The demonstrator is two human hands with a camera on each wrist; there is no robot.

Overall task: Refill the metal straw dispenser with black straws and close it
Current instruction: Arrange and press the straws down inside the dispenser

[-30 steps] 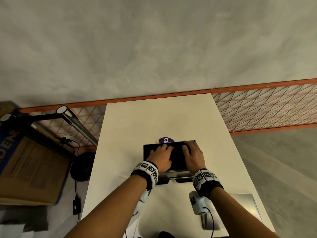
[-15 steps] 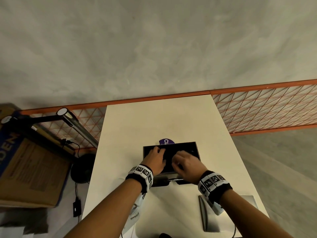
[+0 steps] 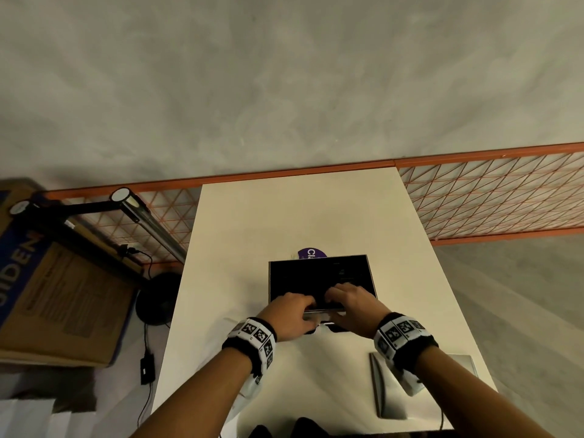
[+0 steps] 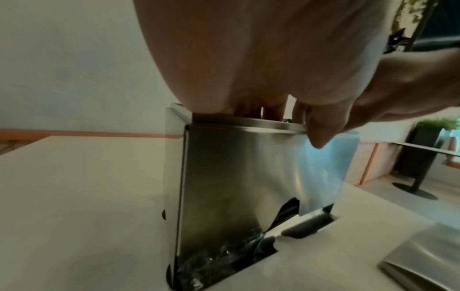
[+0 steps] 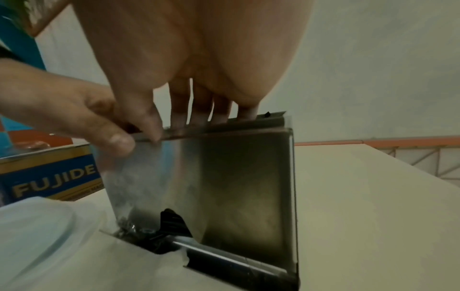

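The metal straw dispenser (image 3: 369,273) stands open-topped in the middle of the white table (image 3: 284,216), its inside dark with black straws (image 3: 303,279). Both hands are at its near edge. My left hand (image 3: 294,311) has its fingers over the front rim and its thumb (image 5: 119,141) on the front wall (image 4: 236,177). My right hand (image 3: 350,301) dips four fingers (image 5: 199,114) behind the same rim, thumb outside. Wrapped black straws (image 4: 224,261) show in the bottom slot. The metal lid (image 3: 388,387) lies flat on the table, near right.
A purple round label (image 3: 311,252) peeks out behind the dispenser. A clear plastic bag (image 5: 37,226) lies on the table to the left. Off the table's left side are a cardboard box (image 3: 47,279) and a black lamp (image 3: 142,216). Orange mesh fencing (image 3: 489,200) runs behind.
Both hands have drawn back from lying flat on the straws to the dispenser's near rim. The right wrist has swung out to the right.
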